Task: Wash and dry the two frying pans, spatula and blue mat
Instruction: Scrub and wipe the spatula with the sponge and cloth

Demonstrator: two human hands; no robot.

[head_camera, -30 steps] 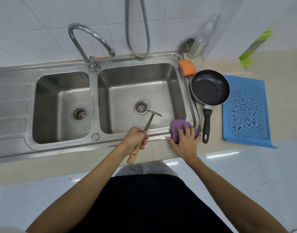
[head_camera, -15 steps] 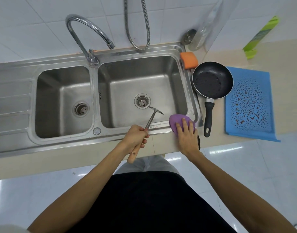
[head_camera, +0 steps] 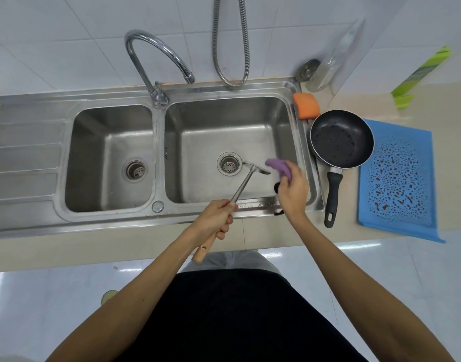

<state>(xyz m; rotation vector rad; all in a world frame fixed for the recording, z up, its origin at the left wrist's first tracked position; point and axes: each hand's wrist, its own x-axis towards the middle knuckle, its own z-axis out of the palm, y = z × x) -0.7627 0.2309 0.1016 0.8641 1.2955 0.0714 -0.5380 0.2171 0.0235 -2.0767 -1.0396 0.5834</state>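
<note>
Centre frame: left hand (head_camera: 215, 216) wrapped round the pale wooden handle of the spatula (head_camera: 243, 182). Its thin steel shaft angles up over the right basin of the sink (head_camera: 224, 121), flat blade near the drain. Right hand (head_camera: 293, 190) pinches a soft purple cloth (head_camera: 279, 167) just beside the blade. Right of frame: round black frying pan (head_camera: 341, 138) on the counter, with the perforated blue mat (head_camera: 399, 178) beside it. Orange sponge (head_camera: 306, 105) at the sink corner.
</note>
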